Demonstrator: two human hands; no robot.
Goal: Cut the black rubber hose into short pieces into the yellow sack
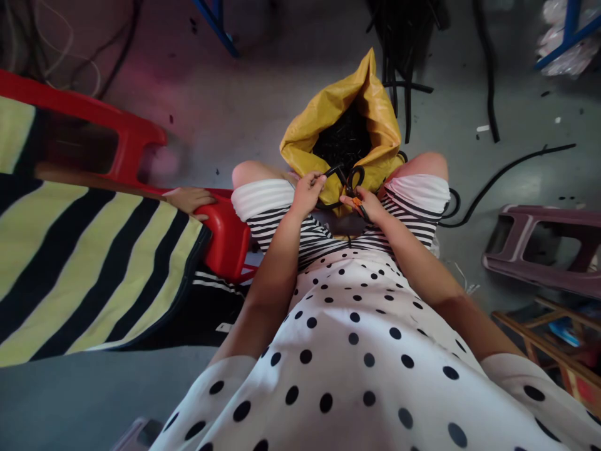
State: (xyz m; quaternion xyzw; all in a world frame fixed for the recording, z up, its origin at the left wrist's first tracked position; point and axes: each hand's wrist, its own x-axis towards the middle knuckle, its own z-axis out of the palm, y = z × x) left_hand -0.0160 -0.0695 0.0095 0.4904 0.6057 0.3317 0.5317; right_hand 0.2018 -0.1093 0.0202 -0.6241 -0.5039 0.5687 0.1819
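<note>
My left hand is closed, thumb and fingers pinching the end of a black rubber tube. Close beside it, my right hand grips a pair of shears with orange-and-black handles. The shears' jaws meet the dark tube between my hands; whether they are closed is too small to tell. A yellow sack stands between my knees, its mouth wide and facing up. Inside lie many short black pieces. Both hands are over the sack's near rim.
A long black tube curves over the floor at right. More tubes lie heaped beyond the sack. At left, a person in a striped top rests a hand by a red stool. A mauve stool stands right.
</note>
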